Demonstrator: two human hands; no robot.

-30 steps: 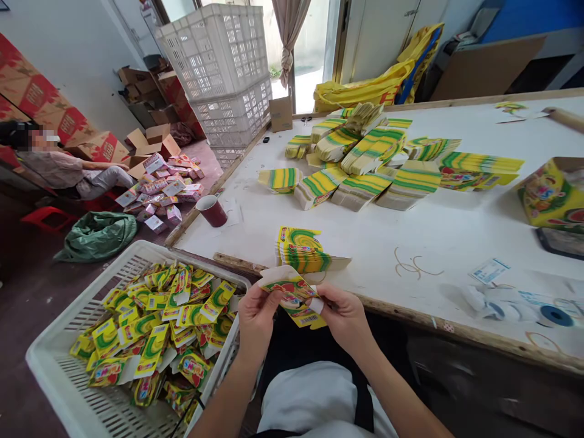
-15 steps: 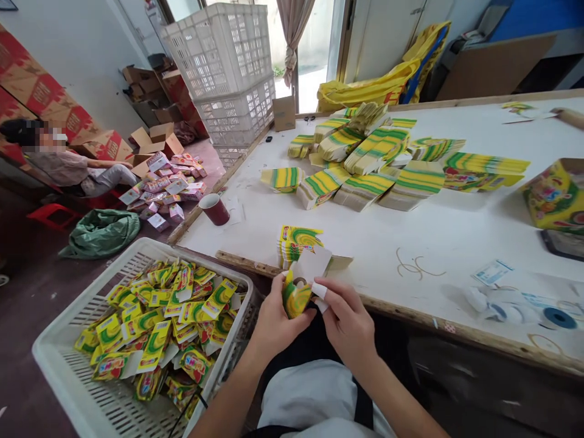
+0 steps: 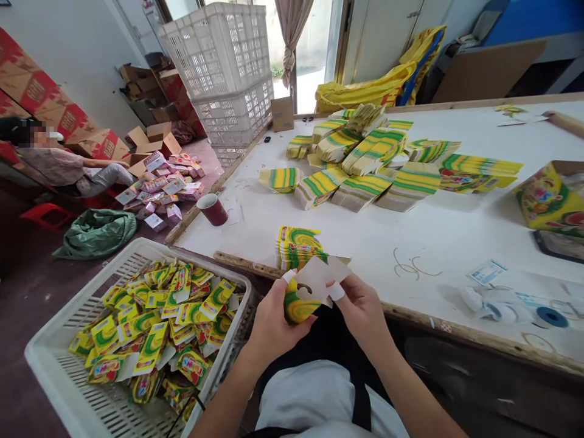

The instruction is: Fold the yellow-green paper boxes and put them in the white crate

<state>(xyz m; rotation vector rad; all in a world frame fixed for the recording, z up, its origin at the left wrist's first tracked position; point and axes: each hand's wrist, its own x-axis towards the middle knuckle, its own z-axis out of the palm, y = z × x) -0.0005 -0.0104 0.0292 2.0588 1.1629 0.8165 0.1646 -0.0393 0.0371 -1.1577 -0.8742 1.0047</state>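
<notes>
Just off the table's front edge, my left hand (image 3: 271,317) is closed around a small yellow-and-green carton (image 3: 298,310), its white inner flaps standing up toward the table. My right hand (image 3: 362,311) pinches a white flap at the carton's right side between thumb and fingers. White tape or finger covers wrap some fingertips on both hands. Right behind the carton, a bundle of flat printed cartons (image 3: 296,240) lies at the table edge. To the left, a white plastic crate (image 3: 43,350) holds many folded cartons (image 3: 155,347).
Stacks of flat cartons (image 3: 374,152) cover the table's far middle. A maroon mug (image 3: 214,213) stands near the left edge. Tape rolls (image 3: 547,317) and a printed box (image 3: 552,198) are at right. A seated person (image 3: 59,161) is beside pink boxes (image 3: 168,182) on the floor.
My right hand has moved slightly right and up, from the carton's side to a white flap, which now stands spread out. My left hand keeps its hold on the carton.
</notes>
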